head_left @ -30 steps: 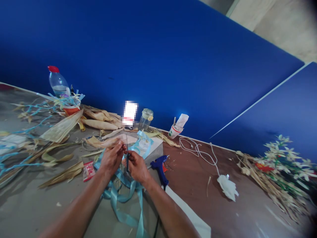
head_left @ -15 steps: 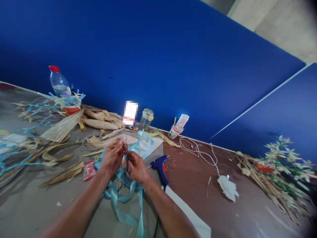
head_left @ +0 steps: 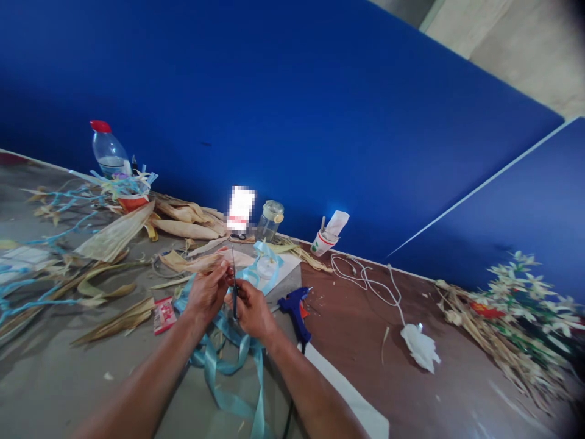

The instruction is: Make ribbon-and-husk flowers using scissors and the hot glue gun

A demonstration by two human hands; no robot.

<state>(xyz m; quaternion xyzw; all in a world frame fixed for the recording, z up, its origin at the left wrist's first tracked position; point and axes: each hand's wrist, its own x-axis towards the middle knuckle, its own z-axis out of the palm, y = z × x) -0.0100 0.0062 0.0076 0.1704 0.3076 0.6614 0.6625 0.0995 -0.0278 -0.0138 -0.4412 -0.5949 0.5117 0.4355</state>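
My right hand (head_left: 253, 310) is closed around the dark handles of a pair of scissors (head_left: 234, 296), whose thin blades point up and away from me. Beside it, my left hand (head_left: 208, 292) pinches its fingertips together near the blades; whatever lies between them is too small to make out. Loops of light blue ribbon (head_left: 219, 366) lie beneath and in front of both hands. Just beyond the fingers is a pinkish dried corn husk (head_left: 205, 262). A ribbon spool (head_left: 266, 267) sits behind my right hand, and a blue glue gun (head_left: 297, 311) rests to its right.
Dried husks (head_left: 114, 235), a red candy wrapper (head_left: 164, 315) and a bottle (head_left: 108, 152) are on the left. A jar (head_left: 269, 221), a paper cup (head_left: 323, 242) and a blurred bright screen (head_left: 241, 208) stand by the blue partition (head_left: 292, 110). White cable (head_left: 365, 277) and artificial flowers (head_left: 525, 299) lie right.
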